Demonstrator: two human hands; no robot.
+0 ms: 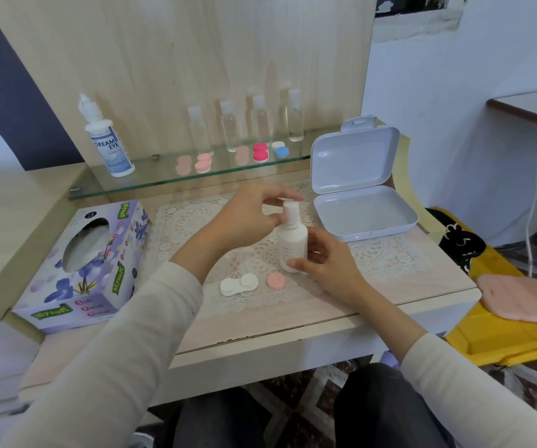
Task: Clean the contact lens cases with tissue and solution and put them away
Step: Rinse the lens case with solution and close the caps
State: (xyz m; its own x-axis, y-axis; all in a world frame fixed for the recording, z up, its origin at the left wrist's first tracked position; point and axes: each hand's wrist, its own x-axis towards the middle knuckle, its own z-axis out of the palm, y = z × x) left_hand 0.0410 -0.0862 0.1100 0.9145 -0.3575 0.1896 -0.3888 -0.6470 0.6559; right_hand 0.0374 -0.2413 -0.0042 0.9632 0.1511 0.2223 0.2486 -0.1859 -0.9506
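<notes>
Bottle (pixel 291 240) of solution, small, white and opaque, is held near upright over the mat (pixel 390 257); whether its base touches the mat cannot be told. Right hand (pixel 325 266) wraps the lower body with its fingers curled round it. Left hand (pixel 251 218) pinches the cap (pixel 289 210) at the top between thumb and fingertips. Assessment: light plastic, probably a little squeezable, smooth and likely slippery if wet. The low grip steadies it for twisting, but a hard squeeze once the cap is off could spurt liquid. White case (pixel 239 285) lies flat on the mat just below and left of the right-hand grip and appears closed. It looks light, hard and small, and is best taken by its edges. Pink lid (pixel 276 281) lies loose beside it, nearer the grip, and could be knocked by the right wrist. Tissue box (pixel 83 270) sits well left of both hands, opening upward, with nothing in the way. Open box (pixel 364 215) stands behind and right of the grip, near but apart. Shelf (pixel 163 185) beyond the hands carries a large bottle (pixel 108 147), clear bottles (pixel 230 127) and further cases (pixel 260 152); none obstruct.
</notes>
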